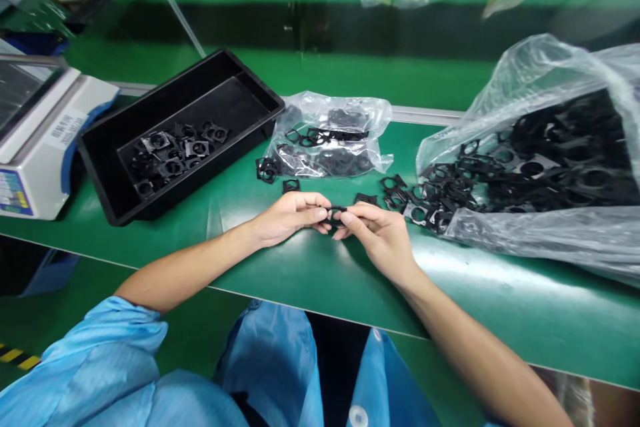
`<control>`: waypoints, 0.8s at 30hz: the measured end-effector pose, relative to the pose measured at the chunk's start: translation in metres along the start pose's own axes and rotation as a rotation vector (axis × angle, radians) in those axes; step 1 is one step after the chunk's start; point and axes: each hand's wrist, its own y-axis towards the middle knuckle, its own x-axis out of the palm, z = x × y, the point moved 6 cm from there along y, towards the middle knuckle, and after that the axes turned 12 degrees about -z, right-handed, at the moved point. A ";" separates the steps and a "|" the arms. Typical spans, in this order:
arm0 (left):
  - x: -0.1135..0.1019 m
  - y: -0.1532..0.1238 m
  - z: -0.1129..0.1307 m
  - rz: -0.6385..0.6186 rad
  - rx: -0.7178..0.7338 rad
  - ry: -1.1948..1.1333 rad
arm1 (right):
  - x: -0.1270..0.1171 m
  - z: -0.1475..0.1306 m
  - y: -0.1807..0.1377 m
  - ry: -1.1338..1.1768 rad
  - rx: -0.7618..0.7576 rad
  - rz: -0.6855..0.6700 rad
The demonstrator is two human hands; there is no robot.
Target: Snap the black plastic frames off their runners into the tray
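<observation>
Between my two hands, above the green table (300, 267), is a small black plate with a round hole (336, 217). My left hand (293, 217) pinches its left side, and my right hand (377, 233) pinches its right side; the fingers cover much of it. Just beyond my left hand a similar black plate (291, 185) lies on the table. Past my right hand a loose heap of such plates (425, 200) spills from a large clear plastic bag (530, 240).
At left a black tray (200, 77) holds a pile of black plates (173, 153). A smaller clear bag (350, 110) with black parts lies at the middle back. A white weighing-scale-like device (45, 160) stands at far left. Behind runs a metal rail (425, 117).
</observation>
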 end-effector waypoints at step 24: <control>0.001 -0.003 0.013 0.094 0.233 0.299 | 0.005 0.014 0.003 0.296 0.043 -0.043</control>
